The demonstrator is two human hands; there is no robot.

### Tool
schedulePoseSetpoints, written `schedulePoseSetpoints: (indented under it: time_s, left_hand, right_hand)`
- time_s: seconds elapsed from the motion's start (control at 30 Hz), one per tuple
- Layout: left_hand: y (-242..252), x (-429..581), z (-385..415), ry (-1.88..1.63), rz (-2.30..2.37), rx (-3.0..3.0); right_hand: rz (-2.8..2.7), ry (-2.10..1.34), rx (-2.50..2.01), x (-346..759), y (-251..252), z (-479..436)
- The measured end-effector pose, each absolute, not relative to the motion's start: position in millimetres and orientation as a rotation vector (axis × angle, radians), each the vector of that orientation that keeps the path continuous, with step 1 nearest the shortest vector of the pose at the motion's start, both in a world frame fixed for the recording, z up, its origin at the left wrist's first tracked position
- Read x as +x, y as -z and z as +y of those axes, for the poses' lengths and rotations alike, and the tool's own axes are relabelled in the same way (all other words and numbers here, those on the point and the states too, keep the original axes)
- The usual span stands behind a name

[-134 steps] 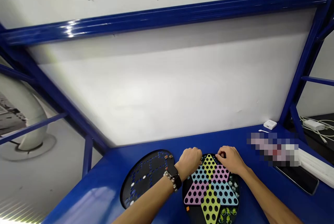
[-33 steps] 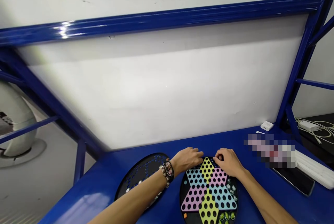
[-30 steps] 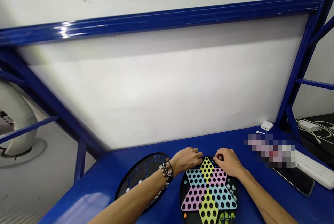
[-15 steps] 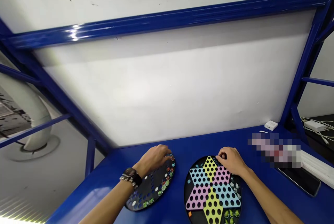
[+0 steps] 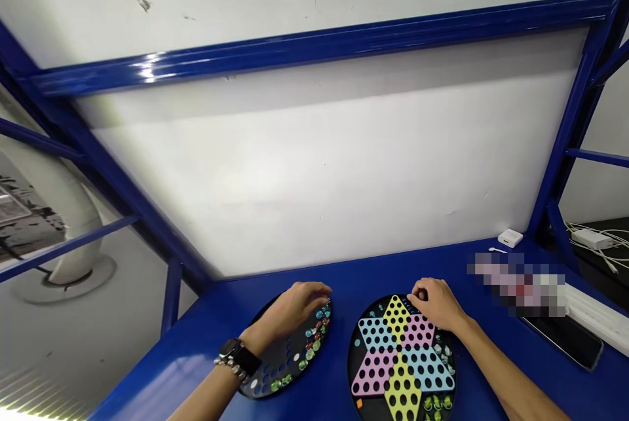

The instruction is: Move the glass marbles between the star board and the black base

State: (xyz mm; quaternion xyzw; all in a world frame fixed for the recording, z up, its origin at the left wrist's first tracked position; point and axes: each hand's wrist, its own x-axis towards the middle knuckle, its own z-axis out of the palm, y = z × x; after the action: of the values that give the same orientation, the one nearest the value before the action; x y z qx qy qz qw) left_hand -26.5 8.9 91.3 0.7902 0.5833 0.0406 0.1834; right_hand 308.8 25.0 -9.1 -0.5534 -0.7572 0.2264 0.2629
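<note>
Above the far right part of a round black tray (image 5: 275,350), my left hand (image 5: 295,306) is held palm down, thumb and fingers apart and bent slightly downward. Glass marbles (image 5: 317,336) in blue, red and green lie along the tray's right side, partly under the fingertips. My right hand (image 5: 435,303) is curled at the upper right rim of a round Chinese checkers board (image 5: 399,347). Its thumb and fingers are pinched together beside a rim compartment with small dark blue pieces. What they hold, if anything, is hidden. The board's star has yellow, pink and blue points.
Clear marbles (image 5: 443,350) and yellow-green marbles (image 5: 437,402) sit in the board's right compartments. Farther right lie a black phone (image 5: 565,341), a white power strip (image 5: 602,317) and a small white case (image 5: 510,237). A blue metal frame (image 5: 314,48) surrounds the blue table.
My left hand has shifted slightly right and its fingers have lifted, uncovering more blue marbles. My right hand stays at the board's rim. The camera view has tilted a little.
</note>
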Motion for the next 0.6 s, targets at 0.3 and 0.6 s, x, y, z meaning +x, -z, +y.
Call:
schedulePoseSetpoints:
  time_s: [0.3,0.6]
  left_hand:
    - [-72.1,73.1,11.6,0.199,1.282,2.715]
    - [-70.9,75.3,26.6,0.393,1.243,2.768]
  right_hand:
    - [-2.053,-0.593,-1.480,309.1,9.7,26.4]
    - [-2.059,-0.588,-1.502,306.9,8.2,26.4]
